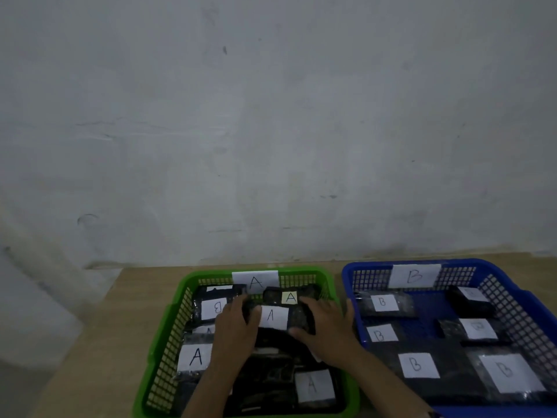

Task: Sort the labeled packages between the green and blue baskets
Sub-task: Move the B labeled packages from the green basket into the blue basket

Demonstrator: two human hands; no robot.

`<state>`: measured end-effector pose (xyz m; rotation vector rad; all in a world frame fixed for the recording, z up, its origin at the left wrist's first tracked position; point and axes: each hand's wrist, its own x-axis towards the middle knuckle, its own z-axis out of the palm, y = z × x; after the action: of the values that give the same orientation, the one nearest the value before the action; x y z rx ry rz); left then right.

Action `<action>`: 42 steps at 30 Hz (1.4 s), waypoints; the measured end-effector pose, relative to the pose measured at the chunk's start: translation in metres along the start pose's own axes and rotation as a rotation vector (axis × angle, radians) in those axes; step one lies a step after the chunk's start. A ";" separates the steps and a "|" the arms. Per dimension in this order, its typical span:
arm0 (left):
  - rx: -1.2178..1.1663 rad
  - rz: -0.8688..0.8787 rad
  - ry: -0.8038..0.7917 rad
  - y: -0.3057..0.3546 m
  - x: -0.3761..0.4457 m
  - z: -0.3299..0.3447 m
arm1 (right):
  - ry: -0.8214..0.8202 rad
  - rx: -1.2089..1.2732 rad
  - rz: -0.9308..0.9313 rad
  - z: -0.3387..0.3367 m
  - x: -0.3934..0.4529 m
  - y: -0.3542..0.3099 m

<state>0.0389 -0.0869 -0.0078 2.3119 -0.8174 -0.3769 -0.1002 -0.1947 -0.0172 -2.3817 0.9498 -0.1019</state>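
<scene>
A green basket (168,336) tagged "A" holds several black packages with white labels. Both hands are inside it, gripping one black package (297,316) labelled "A" from either side: my left hand (235,330) on its left end, my right hand (327,330) on its right end. Left of my left hand lies a package labelled "B" (212,309), its letter turned sideways. More "A" packages lie at the basket's front left (196,356), front right (313,384) and back (291,297). The blue basket (352,285) tagged "B" stands to the right with several "B" packages (417,365).
Both baskets sit side by side on a light wooden table (120,327) pushed against a pale grey wall (271,131). The table's left edge runs diagonally at the lower left. Bare tabletop lies left of the green basket.
</scene>
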 end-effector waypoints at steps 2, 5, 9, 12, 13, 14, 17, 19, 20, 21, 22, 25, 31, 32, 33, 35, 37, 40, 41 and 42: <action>-0.054 -0.004 -0.003 -0.002 0.006 -0.002 | 0.039 0.119 0.008 0.000 0.001 -0.003; -0.110 -0.006 0.022 -0.007 0.019 -0.006 | 0.087 0.410 0.071 -0.007 0.008 -0.004; -0.401 -0.029 -0.138 -0.001 0.036 -0.011 | 0.175 0.671 0.095 -0.023 0.025 -0.003; -0.548 -0.040 -0.211 0.008 0.051 -0.011 | 0.222 0.716 0.174 -0.031 0.037 0.002; -0.547 -0.038 -0.227 0.011 0.056 -0.009 | 0.226 0.695 0.186 -0.032 0.040 0.006; -0.544 -0.039 -0.234 0.013 0.060 -0.006 | 0.229 0.666 0.186 -0.033 0.042 0.010; -0.480 -0.044 -0.183 0.016 0.071 0.007 | 0.267 0.533 0.136 -0.032 0.046 0.021; -0.389 -0.047 -0.128 0.016 0.076 0.017 | 0.325 0.427 0.087 -0.026 0.046 0.027; -0.346 -0.048 -0.110 0.017 0.078 0.022 | 0.333 0.387 0.078 -0.022 0.046 0.029; -0.303 -0.045 -0.099 0.017 0.080 0.027 | 0.320 0.342 0.071 -0.017 0.045 0.031; -0.260 -0.038 -0.093 0.017 0.082 0.031 | 0.295 0.288 0.066 -0.013 0.045 0.033; -0.134 -0.015 -0.101 0.015 0.088 0.040 | 0.229 0.148 0.047 -0.003 0.045 0.036; -0.053 0.033 -0.035 0.002 0.089 0.044 | 0.063 -0.113 0.032 0.005 0.049 0.038; -0.052 0.045 -0.031 0.002 0.088 0.044 | 0.031 -0.164 0.033 0.006 0.049 0.038; -0.062 0.059 -0.027 0.002 0.087 0.043 | 0.006 -0.205 0.039 0.008 0.050 0.037; -0.069 0.075 -0.009 0.003 0.086 0.038 | -0.024 -0.224 0.064 0.008 0.052 0.035; 0.018 0.107 0.043 0.000 0.082 0.029 | -0.040 -0.187 0.081 0.006 0.054 0.035; 0.211 0.197 0.087 -0.013 0.068 0.016 | 0.020 -0.118 0.065 0.004 0.048 0.035; 0.304 0.210 0.055 -0.018 0.062 0.013 | 0.055 -0.095 0.062 0.004 0.045 0.035; 0.415 0.210 -0.006 -0.022 0.057 0.011 | 0.078 -0.080 0.064 0.004 0.040 0.035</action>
<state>0.0874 -0.1156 -0.0333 2.5637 -1.2239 -0.1274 -0.0902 -0.2393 -0.0446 -2.4328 1.0837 -0.1354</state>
